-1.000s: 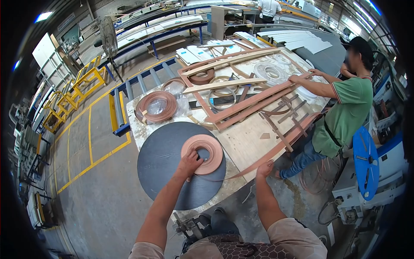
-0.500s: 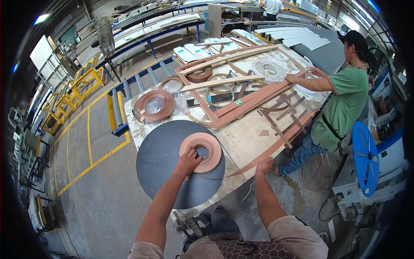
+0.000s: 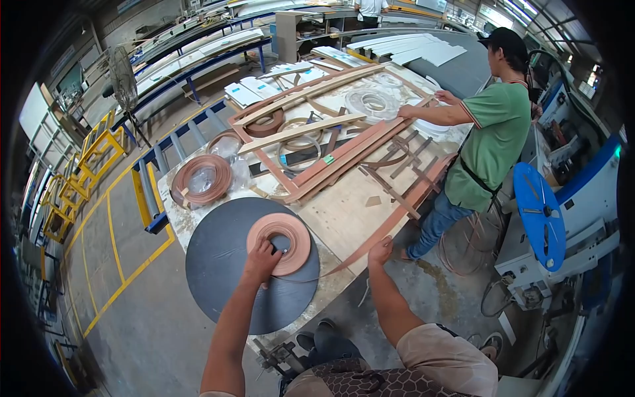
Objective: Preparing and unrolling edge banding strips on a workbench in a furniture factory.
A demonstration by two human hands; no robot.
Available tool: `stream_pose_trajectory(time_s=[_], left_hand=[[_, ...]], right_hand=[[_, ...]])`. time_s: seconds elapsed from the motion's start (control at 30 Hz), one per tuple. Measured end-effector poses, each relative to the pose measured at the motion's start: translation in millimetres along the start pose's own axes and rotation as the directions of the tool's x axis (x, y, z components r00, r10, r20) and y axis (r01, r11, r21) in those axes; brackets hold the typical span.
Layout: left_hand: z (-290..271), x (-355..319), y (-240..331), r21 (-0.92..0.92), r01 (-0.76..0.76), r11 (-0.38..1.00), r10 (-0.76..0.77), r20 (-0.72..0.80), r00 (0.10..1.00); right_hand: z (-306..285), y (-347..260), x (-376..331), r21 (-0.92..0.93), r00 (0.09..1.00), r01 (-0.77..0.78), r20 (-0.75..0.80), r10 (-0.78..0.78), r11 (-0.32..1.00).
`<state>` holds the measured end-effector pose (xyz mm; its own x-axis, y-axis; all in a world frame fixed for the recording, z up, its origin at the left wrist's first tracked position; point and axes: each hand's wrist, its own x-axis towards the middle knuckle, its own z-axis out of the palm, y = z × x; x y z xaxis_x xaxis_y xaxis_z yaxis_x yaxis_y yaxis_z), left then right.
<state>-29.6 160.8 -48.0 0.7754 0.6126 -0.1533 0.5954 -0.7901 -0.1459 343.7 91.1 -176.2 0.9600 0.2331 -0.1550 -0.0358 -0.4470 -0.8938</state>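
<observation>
The left hand (image 3: 261, 259) rests on the flat pale-pink coil of thin edge-banding strip (image 3: 280, 242), its fingers curled down onto the near-left part of the windings beside the open centre hole, pressing rather than closed around anything; the coil lies flat on the dark grey round disc (image 3: 225, 278), which overhangs the near-left corner of the tabletop (image 3: 344, 212); from the coil a loose tail of the same strip (image 3: 370, 248) runs rightward and away along the tabletop's near edge, its long axis slanting up to the right; the right hand (image 3: 381, 251) sits on that tail just beside the edge, fingers bent over it, though how firmly they pinch it I cannot tell; the left hand is the nearer to the coil, the right to the free strip; beyond the left fingers lies a larger brown coil (image 3: 202, 178); further right a person in a green shirt (image 3: 493, 149) leans over long wooden strips (image 3: 331, 159).
</observation>
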Motion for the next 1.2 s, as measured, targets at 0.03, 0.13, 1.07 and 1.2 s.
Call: stream_pose_trajectory(time_s=[0.03,0.13,1.07,1.2], left_hand=[[8.0,-1.9,-2.1,0.000,0.001,1.000,-0.001,-0.002,1.000],[26.5,6.7,-3.3,-0.021,-0.010,1.000,0.008,-0.128,0.992],[21.3,10.0,-1.7,-0.022,0.003,1.000,-0.004,-0.039,0.999],[23.1,2.9,-3.8,-0.005,0.021,1.000,-0.021,-0.013,1.000]], right_hand=[[0.0,-1.0,0.1,0.001,1.000,0.002,0.000,-0.002,1.000],[-1.1,7.2,9.3,0.014,0.999,0.048,0.001,-0.048,0.999],[3.6,18.3,18.9,0.033,1.000,0.017,-0.009,-0.017,0.999],[5.6,11.2,6.7,0.018,0.999,-0.025,0.021,0.025,1.000]])
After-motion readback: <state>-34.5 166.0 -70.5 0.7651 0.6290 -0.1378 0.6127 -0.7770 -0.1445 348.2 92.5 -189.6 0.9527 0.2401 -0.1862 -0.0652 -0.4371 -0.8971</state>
